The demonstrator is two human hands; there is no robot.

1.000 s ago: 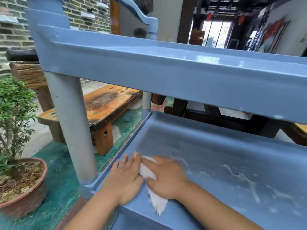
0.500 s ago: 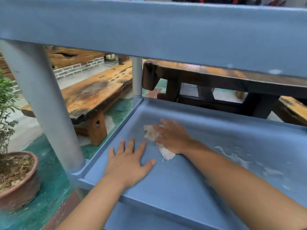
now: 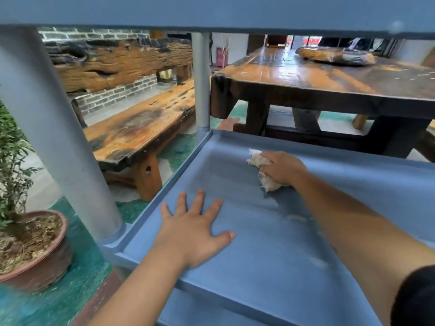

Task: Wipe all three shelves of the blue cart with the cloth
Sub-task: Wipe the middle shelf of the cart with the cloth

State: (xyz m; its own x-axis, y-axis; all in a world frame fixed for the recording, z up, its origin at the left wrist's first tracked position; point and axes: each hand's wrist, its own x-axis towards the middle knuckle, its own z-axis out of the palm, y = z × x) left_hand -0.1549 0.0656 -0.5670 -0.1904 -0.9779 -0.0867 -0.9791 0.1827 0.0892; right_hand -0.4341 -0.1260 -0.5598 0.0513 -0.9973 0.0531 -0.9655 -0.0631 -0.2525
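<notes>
Right hand (image 3: 281, 169) pushed farther back pinching cloth (image 3: 263, 171), left hand (image 3: 195, 228) spread flat on shelf (image 3: 270, 255)

Daylight, soft and even, bright overall. Brightest at 12–1 o'clock, where far windows blow out to white. Glare streaks across the glossy wooden table top (image 3: 329, 74) at 1 o'clock. Underside of upper shelf (image 3: 211, 10) at 12 is dim and flat. Soft shadow under right forearm (image 3: 348, 222) and beside the cloth (image 3: 263, 170) on the blue shelf (image 3: 259, 255). Wide-angle bend strong at edges: grey post (image 3: 54, 137) at 9 o'clock bows and looks swollen. Slight motion blur on potted plant (image 3: 14, 161) at 8–9 and floor at 7; centre fairly sharp.
</notes>
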